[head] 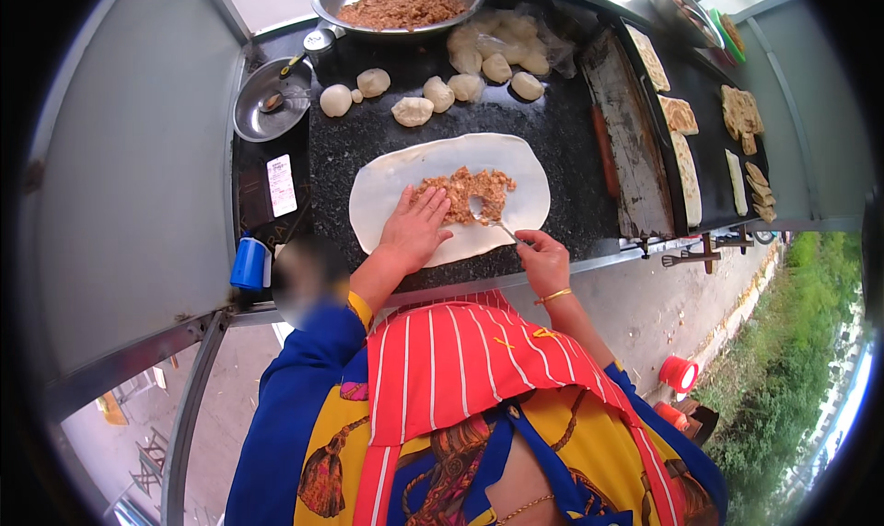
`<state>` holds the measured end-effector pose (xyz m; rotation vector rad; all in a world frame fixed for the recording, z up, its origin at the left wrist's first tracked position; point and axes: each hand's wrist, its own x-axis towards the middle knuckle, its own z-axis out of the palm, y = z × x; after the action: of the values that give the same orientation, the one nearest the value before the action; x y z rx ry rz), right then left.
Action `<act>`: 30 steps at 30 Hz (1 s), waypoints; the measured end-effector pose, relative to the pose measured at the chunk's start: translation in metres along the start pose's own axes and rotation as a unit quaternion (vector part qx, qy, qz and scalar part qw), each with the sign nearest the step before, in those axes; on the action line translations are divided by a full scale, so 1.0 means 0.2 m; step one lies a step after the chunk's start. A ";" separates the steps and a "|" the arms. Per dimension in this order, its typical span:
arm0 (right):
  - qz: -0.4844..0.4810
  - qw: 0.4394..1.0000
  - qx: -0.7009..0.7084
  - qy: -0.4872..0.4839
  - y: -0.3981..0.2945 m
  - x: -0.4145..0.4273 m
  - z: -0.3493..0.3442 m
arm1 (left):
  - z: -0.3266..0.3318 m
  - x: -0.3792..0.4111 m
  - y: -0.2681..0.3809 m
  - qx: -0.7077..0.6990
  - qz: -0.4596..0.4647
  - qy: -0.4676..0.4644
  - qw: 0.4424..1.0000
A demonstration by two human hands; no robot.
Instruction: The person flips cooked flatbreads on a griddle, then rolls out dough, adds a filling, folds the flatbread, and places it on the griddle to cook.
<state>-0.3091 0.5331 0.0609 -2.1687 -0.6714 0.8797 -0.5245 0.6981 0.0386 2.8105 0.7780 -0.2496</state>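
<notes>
A rolled-out oval sheet of dough [387, 173] lies on the black speckled stone worktop [331, 180]. Minced meat filling [459, 191] is spread across its middle. My left hand [416, 227] rests flat at the left end of the filling, fingers extended, holding nothing. In my right hand [545, 258] is the handle of a metal spoon [507, 231]; its bowl sits on the right part of the filling. Beyond the sheet, several dough balls [413, 111] stand in a loose row.
A steel bowl of minced filling [324, 4] stands at the back, beside bagged dough [507, 32]. Left are a smaller bowl [266, 127], a printed card [280, 184] and a blue cup [248, 263]. Flatbreads [685, 180] lie on the griddle [711, 149] at right, past a rolling pin [606, 153].
</notes>
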 end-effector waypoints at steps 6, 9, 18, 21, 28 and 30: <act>-0.056 0.978 -0.193 -0.046 -0.26 0.07 0.04 | -0.04 -0.04 0.09 0.013 -0.040 -0.008 0.999; -0.104 0.977 -0.170 -0.071 -0.22 0.15 0.06 | 0.00 -0.02 0.16 -0.024 -0.058 0.017 0.998; 0.078 0.962 0.050 -0.259 -0.20 0.50 -0.20 | -0.04 -0.05 0.21 -0.122 -0.100 0.137 0.978; 0.001 0.957 0.108 -0.268 -0.21 0.70 -0.22 | -0.01 -0.03 0.23 -0.090 -0.111 0.086 0.986; -0.348 0.920 0.075 -0.163 -1.02 1.29 0.00 | -0.03 0.01 0.34 -0.132 -0.130 0.067 0.980; -0.405 0.909 -0.060 -0.080 -1.29 1.41 0.15 | -0.01 0.01 0.36 -0.136 -0.130 0.058 0.980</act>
<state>-0.2025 0.8952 0.1294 -1.6539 -1.5864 0.5606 -0.4844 0.6385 0.0511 2.4816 1.1152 -0.0170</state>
